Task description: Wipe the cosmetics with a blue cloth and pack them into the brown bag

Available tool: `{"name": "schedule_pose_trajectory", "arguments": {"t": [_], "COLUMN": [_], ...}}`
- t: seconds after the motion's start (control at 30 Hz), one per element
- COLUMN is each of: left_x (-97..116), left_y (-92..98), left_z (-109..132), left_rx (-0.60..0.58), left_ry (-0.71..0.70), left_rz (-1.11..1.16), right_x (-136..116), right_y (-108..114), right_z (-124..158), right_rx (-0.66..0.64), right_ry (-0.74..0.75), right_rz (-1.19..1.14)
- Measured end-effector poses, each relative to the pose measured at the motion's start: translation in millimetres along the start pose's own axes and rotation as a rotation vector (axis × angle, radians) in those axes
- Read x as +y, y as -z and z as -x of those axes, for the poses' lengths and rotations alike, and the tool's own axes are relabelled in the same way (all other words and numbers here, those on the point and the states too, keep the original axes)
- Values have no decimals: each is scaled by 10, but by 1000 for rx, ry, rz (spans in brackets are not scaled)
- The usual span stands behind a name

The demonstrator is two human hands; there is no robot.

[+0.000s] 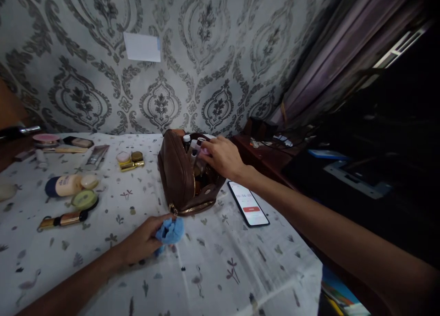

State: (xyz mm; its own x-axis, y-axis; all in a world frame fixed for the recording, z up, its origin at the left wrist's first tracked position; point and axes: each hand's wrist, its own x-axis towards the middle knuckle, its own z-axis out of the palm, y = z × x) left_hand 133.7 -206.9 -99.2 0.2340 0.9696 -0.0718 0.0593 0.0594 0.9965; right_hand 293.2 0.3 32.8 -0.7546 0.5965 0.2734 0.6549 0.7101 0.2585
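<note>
A brown makeup bag (pixel 177 169) stands unzipped on the table, with several small bottles and tubes (pixel 193 147) upright inside. My right hand (pixel 223 156) reaches over its right side, fingers bent around a small pink item (pixel 205 151) whose kind I cannot make out. At the bag's front corner, my left hand (pixel 149 238) is closed on a crumpled blue cloth (pixel 171 231). Its fingertips are close to the zipper end (pixel 173 209); whether they grip it is unclear. The bag's lower contents are in shadow.
Left of the bag lie gold lipstick (pixel 132 165), a foundation bottle (pixel 65 186), a green compact (pixel 84 199) and other cosmetics. A lit phone (pixel 249 205) lies right of the bag. The patterned tablecloth (pixel 206 279) ends at the right, beside a dark wooden surface (pixel 263 159).
</note>
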Motion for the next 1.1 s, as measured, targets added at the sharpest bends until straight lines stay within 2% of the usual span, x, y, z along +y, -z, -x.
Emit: {"name": "schedule_pose_trajectory", "arguments": {"t": [0.17,0.53,0.9,1.1], "left_x": [-37,-62,-37,-46], "left_y": [21,37,28,34], "left_z": [-12,-11,-17,-11], "left_rx": [23,-22,-38,-23], "left_ry": [6,11,-8,-1], "left_rz": [-62,-74,-82,-101], "right_x": [47,37,27,-113], "right_y": [23,-13,172,-2], "right_z": [-29,-55,-72,-78], "right_rx": [-13,-25,-89,-155], "right_ry": [35,69,54,92], "right_rz": [-11,52,54,66]}}
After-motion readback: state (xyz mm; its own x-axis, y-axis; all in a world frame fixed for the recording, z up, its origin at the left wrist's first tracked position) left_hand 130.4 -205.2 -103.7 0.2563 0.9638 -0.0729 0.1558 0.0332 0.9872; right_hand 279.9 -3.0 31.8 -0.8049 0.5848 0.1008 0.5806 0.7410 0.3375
